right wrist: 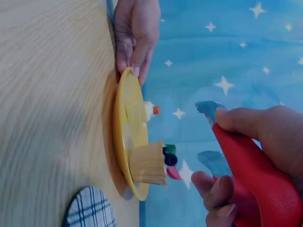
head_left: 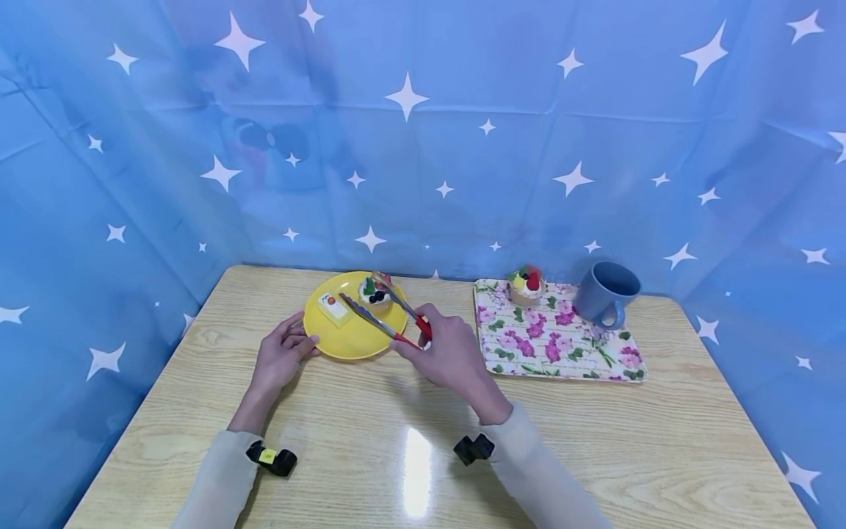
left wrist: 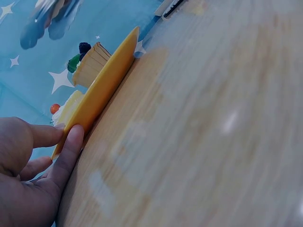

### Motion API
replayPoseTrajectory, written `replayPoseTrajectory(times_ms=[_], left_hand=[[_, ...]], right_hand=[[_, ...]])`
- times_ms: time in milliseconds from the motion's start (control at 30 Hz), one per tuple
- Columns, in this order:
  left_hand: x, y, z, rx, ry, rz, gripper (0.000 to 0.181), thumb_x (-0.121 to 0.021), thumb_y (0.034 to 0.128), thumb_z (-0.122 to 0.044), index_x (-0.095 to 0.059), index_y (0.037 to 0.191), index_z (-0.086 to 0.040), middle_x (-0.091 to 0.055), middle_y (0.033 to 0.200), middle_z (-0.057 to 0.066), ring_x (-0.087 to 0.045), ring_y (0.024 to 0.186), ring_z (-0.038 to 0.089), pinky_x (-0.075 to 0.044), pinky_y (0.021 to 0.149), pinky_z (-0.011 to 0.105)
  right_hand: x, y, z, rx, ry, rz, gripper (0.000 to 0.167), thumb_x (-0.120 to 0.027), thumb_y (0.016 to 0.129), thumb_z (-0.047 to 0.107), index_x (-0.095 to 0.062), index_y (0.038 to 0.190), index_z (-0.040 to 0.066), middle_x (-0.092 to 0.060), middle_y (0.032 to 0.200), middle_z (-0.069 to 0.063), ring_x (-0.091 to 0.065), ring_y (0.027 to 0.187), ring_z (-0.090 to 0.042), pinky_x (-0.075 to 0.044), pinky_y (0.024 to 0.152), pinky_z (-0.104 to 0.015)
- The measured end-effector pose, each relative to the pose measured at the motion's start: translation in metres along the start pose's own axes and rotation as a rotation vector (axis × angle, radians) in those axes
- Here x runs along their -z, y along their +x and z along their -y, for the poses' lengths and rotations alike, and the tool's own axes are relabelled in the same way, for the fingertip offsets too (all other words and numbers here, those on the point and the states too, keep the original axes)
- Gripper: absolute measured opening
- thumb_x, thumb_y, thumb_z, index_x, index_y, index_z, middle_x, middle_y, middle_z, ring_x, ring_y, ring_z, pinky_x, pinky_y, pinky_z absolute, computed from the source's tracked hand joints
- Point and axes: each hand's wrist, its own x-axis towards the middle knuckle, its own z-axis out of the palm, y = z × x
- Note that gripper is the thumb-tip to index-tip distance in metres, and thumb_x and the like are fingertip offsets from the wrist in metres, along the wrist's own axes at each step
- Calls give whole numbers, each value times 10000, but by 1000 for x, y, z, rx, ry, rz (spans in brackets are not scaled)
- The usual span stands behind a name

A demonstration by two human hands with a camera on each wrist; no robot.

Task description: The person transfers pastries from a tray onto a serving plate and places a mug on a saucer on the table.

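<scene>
My left hand (head_left: 280,356) pinches the near-left rim of a yellow plate (head_left: 353,345) between thumb and fingers. On the plate lie a small cake slice (head_left: 335,310) with an orange topping and a cupcake (right wrist: 147,163) topped with dark berries and a green leaf. My right hand (head_left: 452,353) grips tongs (head_left: 380,323) by their red handles. Their metal arms are spread apart above the plate, with nothing held between the tips. In the head view the tips are near the cupcake; in the right wrist view they stand clear of it.
To the right, a floral tray (head_left: 555,349) carries another cupcake (head_left: 526,286) with red fruit and a blue mug (head_left: 604,294). A plaid rounded edge (right wrist: 90,208) shows low in the right wrist view. A starry blue curtain (head_left: 423,147) hangs behind the wooden table (head_left: 344,455).
</scene>
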Motion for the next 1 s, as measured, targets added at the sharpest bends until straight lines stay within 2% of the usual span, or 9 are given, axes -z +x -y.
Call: replayPoseTrajectory(times_ms=[333,567,767,1000], left_hand=[[0,0,0,-3,-9,10,688,-652,1015,-107,-317,1616,-132,-537,1266,161,-674,891,12,-665,859,213],[0,-1,-1,-4,-24,10,664,-647,1016,-98,-344,1605,-135,-538,1262,159,-670,902,10,-665,858,213],[0,-2,0,-8,-18,6,660,-649,1016,-101,-349,1603,-134,-545,1235,143,-674,896,16,-667,854,217],[1,-2,0,-10,-9,10,669,-649,1017,-112,-337,1609,-139,-540,1264,167,-672,903,20,-666,859,220]], right_hand=[[15,-4,-10,-35,-8,-58,624,-827,835,518,-650,1263,101,-584,650,38,-469,499,-156,-400,422,-256],[28,-9,-28,-33,2,-75,588,-811,852,516,-636,1240,110,-587,679,15,-450,523,-166,-360,421,-251],[40,-11,-43,-65,-22,-99,608,-808,846,538,-634,1252,120,-610,696,10,-445,522,-167,-328,416,-244],[56,-15,-56,-84,-43,-152,648,-827,838,509,-624,1292,93,-613,752,-73,-470,594,-202,-353,444,-251]])
